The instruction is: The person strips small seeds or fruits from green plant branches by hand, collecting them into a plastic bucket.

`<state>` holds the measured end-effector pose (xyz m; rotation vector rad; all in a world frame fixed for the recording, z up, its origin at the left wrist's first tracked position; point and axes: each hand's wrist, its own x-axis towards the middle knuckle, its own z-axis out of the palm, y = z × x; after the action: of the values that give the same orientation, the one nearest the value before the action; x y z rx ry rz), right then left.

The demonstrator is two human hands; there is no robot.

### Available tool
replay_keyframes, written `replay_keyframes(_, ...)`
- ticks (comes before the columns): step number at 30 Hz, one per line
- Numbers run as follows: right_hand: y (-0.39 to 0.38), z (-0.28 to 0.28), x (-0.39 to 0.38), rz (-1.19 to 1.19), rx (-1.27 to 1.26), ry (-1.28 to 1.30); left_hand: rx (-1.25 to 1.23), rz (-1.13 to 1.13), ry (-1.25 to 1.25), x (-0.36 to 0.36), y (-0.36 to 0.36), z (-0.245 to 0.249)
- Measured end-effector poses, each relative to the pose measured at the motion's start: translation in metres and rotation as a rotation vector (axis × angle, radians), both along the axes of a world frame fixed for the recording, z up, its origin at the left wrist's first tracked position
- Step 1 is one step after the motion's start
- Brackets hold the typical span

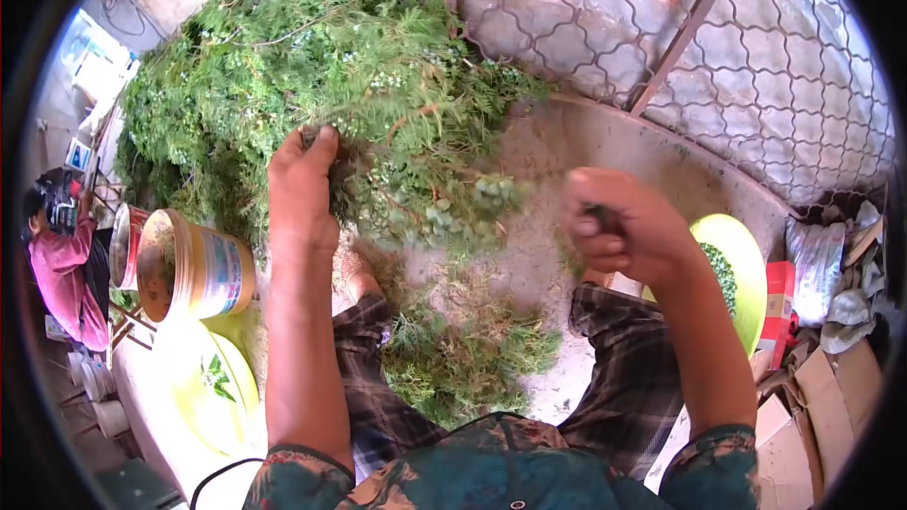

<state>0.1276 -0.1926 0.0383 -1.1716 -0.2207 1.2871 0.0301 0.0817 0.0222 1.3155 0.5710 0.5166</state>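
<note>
My left hand [304,187] is closed, thumb against fingers, on the stem end of a leafy evergreen branch [444,203]. The branch reaches out to the right and carries pale green cones or berries. My right hand [624,227] is curled to the right of the branch tip, smeared by motion; what its fingers hold, if anything, I cannot make out. Behind my left hand rises a big heap of evergreen branches [246,66]. Between my feet lies a smaller pile of stripped-looking sprigs [463,349].
Right of my knee stands a yellow-green basin [753,274] with small green pieces in it. On the left are another yellow basin [241,382], a tipped bucket [194,264] and a seated person [71,264]. A wire mesh panel [586,19] and cardboard [836,387] flank the right.
</note>
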Motion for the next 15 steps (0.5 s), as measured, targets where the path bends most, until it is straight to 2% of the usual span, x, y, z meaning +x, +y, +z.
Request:
replay_keyframes(2,-0.01,-0.001,-0.008,-0.307,0.117,0.171,-0.045,0.032,-0.079,-0.001,0.005,0.002)
replay_keyframes(3,-0.006,0.004,-0.015,-0.309,0.116,0.168,-0.046,0.031,-0.081,-0.002,0.002,0.003)
replay_keyframes(5,0.008,0.018,-0.031,-0.541,0.125,0.083,-0.053,-0.079,-0.12,0.0,-0.008,0.001)
replay_keyframes(9,0.018,0.006,-0.045,-0.371,0.164,-0.096,-0.026,-0.131,-0.029,0.003,-0.025,0.002)
replay_keyframes(11,0.03,-0.003,-0.056,-0.34,-0.028,-0.768,-0.023,-0.133,0.019,0.003,-0.035,0.01)
replay_keyframes(12,0.036,-0.01,-0.06,-0.33,-0.03,-0.766,0.0,-0.13,0.011,0.005,-0.039,0.011)
replay_keyframes(14,0.045,-0.024,-0.065,-0.376,0.062,-1.16,0.02,-0.148,0.007,0.006,-0.044,0.011)
replay_keyframes(15,0.048,-0.024,-0.065,-0.368,0.062,-1.16,0.016,-0.142,0.007,0.007,-0.046,0.01)
